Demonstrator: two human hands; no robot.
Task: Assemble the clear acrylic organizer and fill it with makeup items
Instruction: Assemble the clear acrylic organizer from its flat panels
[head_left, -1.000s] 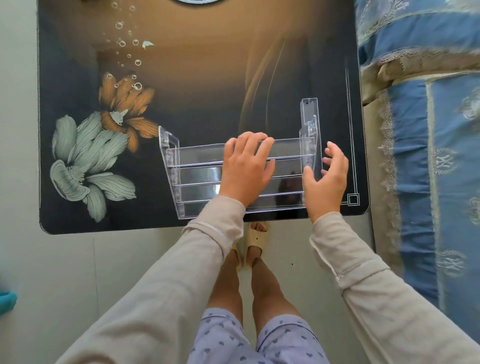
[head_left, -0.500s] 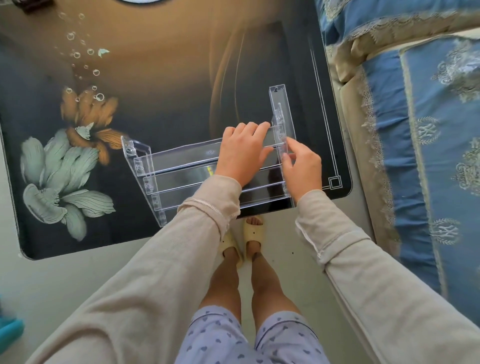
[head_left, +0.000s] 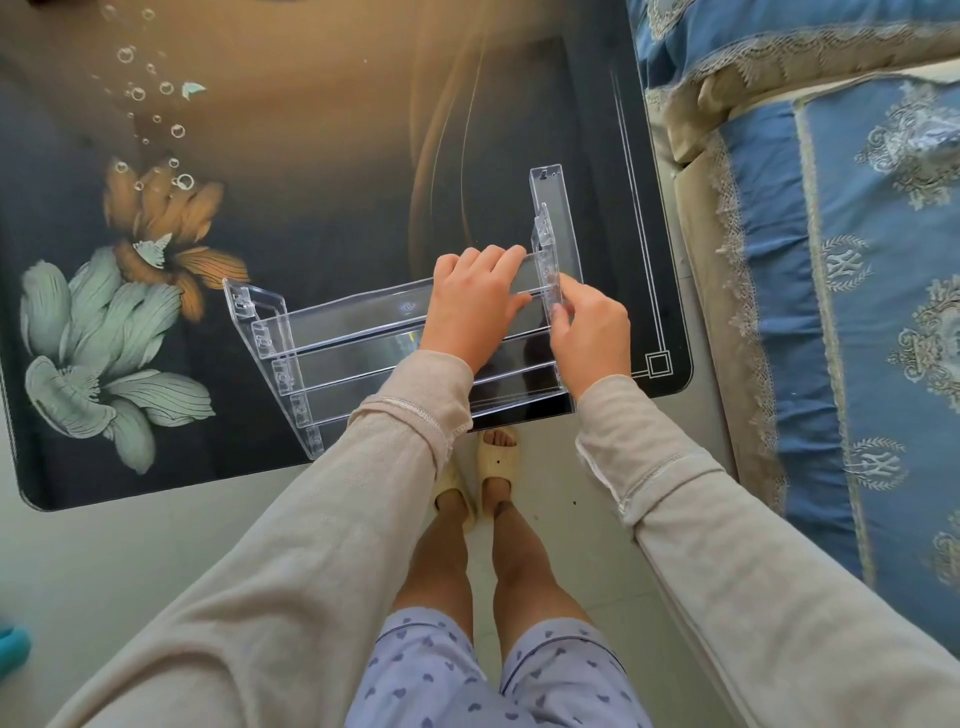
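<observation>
Head view: the clear acrylic organizer (head_left: 363, 338) sits at the near right of the dark flower-printed table (head_left: 337, 182), its stepped shelves running left to right. The left hand (head_left: 470, 306) lies over the far shelf, fingers curled round its edge. The right hand (head_left: 592, 338) pinches the side panel (head_left: 553, 218) at the right end, fingertips narrow on the plastic. A blue bedcover (head_left: 831, 260) lies further right.

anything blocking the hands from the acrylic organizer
Nothing visible does. The left hand lies on the top shelf of the clear acrylic organizer, fingers curled over its rear edge. The right hand pinches the upright side panel at the organizer's right end.
</observation>
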